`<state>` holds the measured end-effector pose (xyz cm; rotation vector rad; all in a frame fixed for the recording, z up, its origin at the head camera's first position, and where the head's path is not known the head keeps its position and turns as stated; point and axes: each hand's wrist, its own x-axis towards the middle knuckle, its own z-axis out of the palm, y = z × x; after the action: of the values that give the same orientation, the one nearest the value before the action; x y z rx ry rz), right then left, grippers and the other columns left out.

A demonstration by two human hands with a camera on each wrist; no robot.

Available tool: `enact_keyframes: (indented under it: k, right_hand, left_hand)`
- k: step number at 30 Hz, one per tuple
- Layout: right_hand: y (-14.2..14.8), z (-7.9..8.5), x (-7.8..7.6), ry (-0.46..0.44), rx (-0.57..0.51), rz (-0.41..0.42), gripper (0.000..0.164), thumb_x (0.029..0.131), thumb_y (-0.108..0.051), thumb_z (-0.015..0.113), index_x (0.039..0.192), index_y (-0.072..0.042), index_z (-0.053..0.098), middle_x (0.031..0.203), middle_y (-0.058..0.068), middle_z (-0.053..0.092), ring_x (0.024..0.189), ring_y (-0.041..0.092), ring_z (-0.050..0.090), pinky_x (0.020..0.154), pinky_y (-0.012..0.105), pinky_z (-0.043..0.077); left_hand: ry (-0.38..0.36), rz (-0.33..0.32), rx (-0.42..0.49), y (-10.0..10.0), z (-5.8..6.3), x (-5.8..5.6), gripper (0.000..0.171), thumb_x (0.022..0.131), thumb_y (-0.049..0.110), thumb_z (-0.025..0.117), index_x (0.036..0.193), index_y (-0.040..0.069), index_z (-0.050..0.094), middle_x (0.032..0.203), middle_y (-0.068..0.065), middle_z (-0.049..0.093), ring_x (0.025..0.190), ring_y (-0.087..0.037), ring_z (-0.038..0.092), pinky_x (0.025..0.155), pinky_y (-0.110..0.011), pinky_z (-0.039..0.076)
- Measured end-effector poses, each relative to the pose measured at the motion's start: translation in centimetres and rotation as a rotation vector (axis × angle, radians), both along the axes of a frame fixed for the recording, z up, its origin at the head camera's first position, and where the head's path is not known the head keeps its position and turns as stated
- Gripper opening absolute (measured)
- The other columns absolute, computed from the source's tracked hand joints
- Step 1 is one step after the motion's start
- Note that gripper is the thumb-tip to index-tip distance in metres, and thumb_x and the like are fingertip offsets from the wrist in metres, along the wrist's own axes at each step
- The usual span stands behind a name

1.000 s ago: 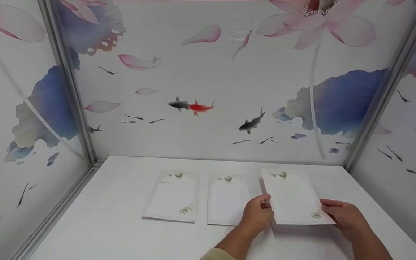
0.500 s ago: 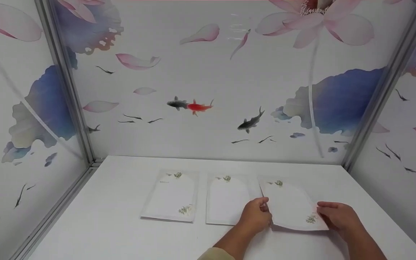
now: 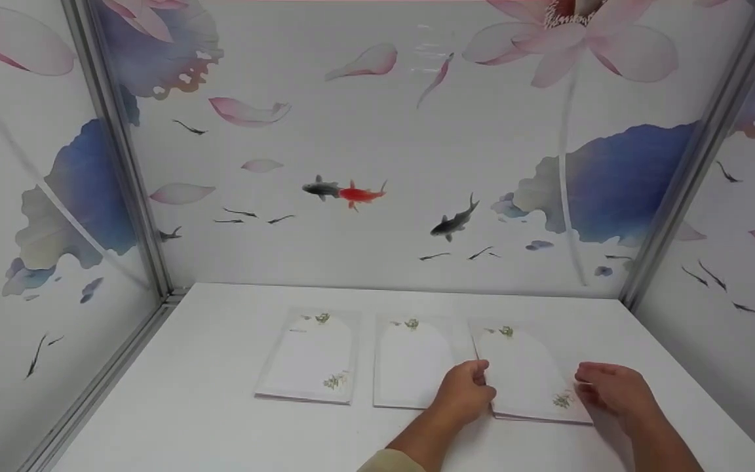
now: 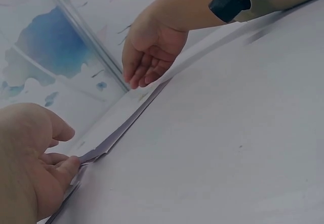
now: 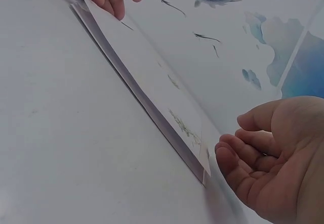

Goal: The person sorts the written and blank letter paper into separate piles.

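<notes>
A white sheet of paper [image 3: 528,373] with a printed green sprig at the top and at the lower right lies over a stack of the same kind. A narrow gap shows between it and the paper below [image 5: 136,90] in the right wrist view. My left hand [image 3: 466,393] pinches the sheet's left edge between thumb and fingers, also seen low in the left wrist view, where the left hand [image 4: 40,158] holds the corner. Beside the right edge, my right hand [image 3: 617,393] holds nothing; its fingers curl loosely, just apart from the paper in the right wrist view.
Two more paper stacks lie to the left: a middle one [image 3: 413,367], partly behind my left hand, and a left one [image 3: 312,360] with a short printed line. The white table [image 3: 220,426] ends at a back panel [image 3: 377,131] printed with flowers and fish.
The sheet has come down from above the table onto the stack, its front edge flattening. My right hand has let go of its right edge; the left keeps its pinch.
</notes>
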<state>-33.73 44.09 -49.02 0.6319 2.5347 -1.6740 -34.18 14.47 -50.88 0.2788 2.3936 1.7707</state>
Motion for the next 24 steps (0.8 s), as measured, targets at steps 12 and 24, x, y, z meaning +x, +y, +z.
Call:
enact_keyframes:
  k: [12,24]
  right_hand:
    - [-1.4,0.2,-0.3,0.028,-0.025,0.037,0.062,0.108,-0.037,0.064,0.152,0.004,0.052,0.131,0.016,0.074,0.1,0.012,0.07,0.082,0.024,0.062]
    - [-9.4,0.8,-2.0,0.076,-0.039,0.127,0.054,0.106,-0.036,0.066,0.149,-0.004,0.059,0.142,0.021,0.068,0.11,0.023,0.072,0.089,0.027,0.063]
  left_hand:
    - [-0.003,0.038,0.063,-2.7,0.9,-0.3,0.046,0.1,0.019,0.072,0.145,0.017,0.064,0.152,-0.005,0.064,0.145,-0.028,0.059,0.121,-0.049,0.049]
    - [0.069,0.145,0.042,-10.4,1.3,-2.9,0.051,0.103,0.023,0.068,0.151,0.013,0.058,0.157,-0.009,0.06,0.149,-0.031,0.056,0.123,-0.049,0.047]
